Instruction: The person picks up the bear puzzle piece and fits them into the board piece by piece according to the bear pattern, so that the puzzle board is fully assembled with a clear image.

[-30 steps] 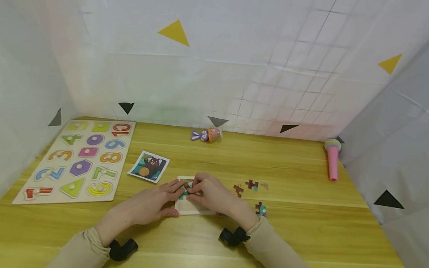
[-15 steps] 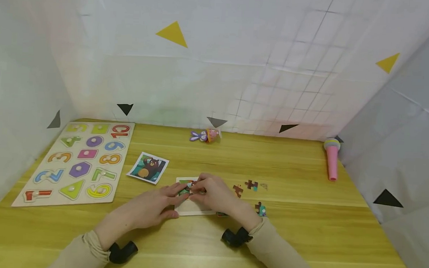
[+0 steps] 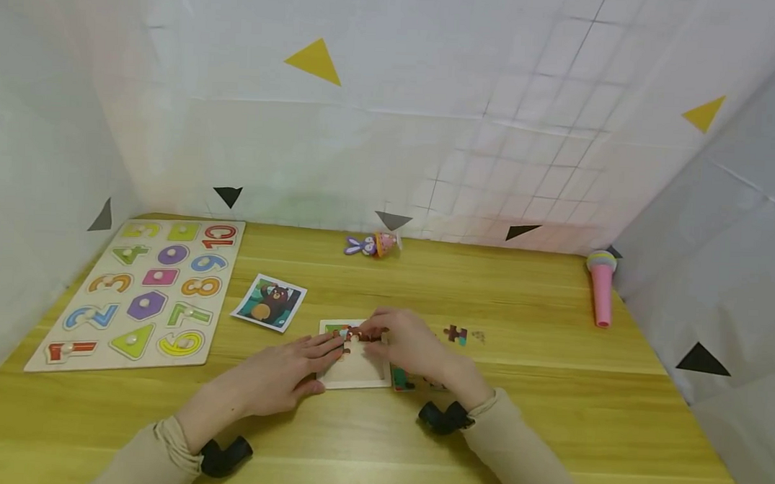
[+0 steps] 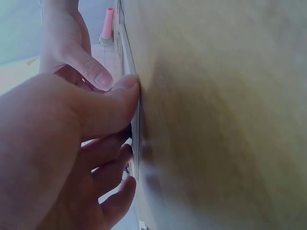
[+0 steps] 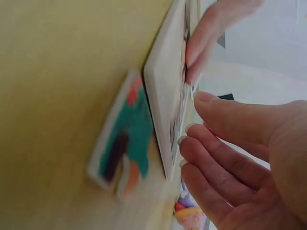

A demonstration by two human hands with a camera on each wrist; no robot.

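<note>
A pale jigsaw tray (image 3: 356,374) lies on the table, with green and brown puzzle pieces (image 3: 354,334) along its upper part. My left hand (image 3: 284,371) rests across the tray's left side. Its fingers stretch over the pieces and its thumb touches the lower left corner. Above the upper right corner is my right hand (image 3: 415,348), thumb and fingers apart in the right wrist view, with nothing visible between them. A teal puzzle piece (image 5: 127,136) lies beside the tray in that view. Farther right is a brown puzzle piece (image 3: 454,334); the right hand partly hides others.
A printed bear card (image 3: 269,303) lies behind the left hand. The wooden number board (image 3: 103,362) covers the table's left side. At the back sits a purple rabbit toy (image 3: 360,246). A pink toy microphone (image 3: 601,295) lies far right, near the side wall.
My right hand has moved right from the tray's upper left to its upper right, uncovering brown pieces and more bare tray. My left hand has hardly moved.
</note>
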